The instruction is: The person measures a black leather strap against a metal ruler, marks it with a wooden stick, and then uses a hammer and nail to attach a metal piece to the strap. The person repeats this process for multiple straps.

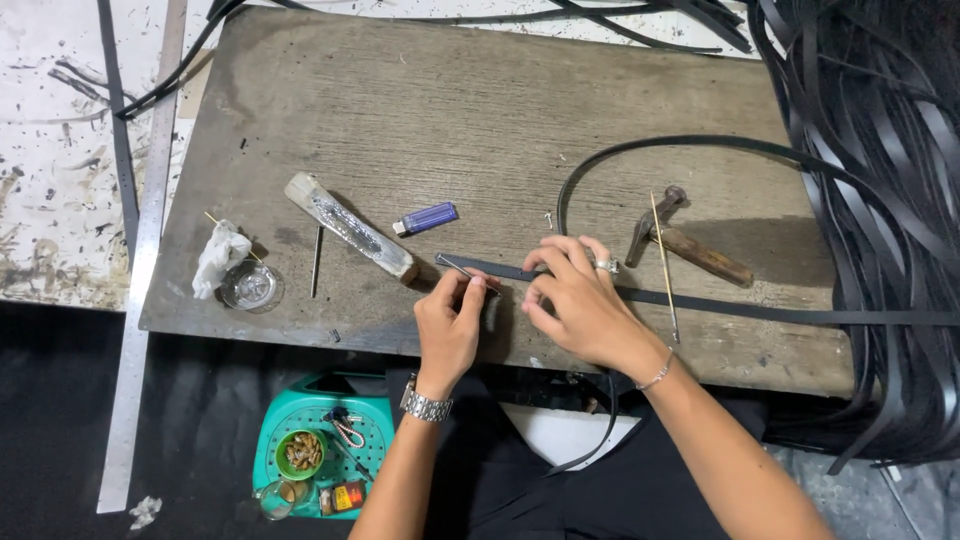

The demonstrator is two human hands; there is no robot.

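Note:
My left hand point(452, 318) pinches a thin metal tool point(455, 266) whose tip rests on the end of a black strap point(700, 301) lying across the wooden board point(450, 110). My right hand point(580, 300), wearing a ring and a bracelet, presses down on the same strap just to the right of the tool. The strap runs on to the right edge of the view.
On the board lie a hammer point(690, 245), a thin stick point(664, 268), a blue lighter point(427, 218), a worn wooden block point(350, 228), a nail point(317, 262), a glass dish point(249, 286) and crumpled tissue point(218, 256). Black straps are piled right point(880, 150). A metal ruler point(140, 270) lies left; a green stool point(320, 440) stands below.

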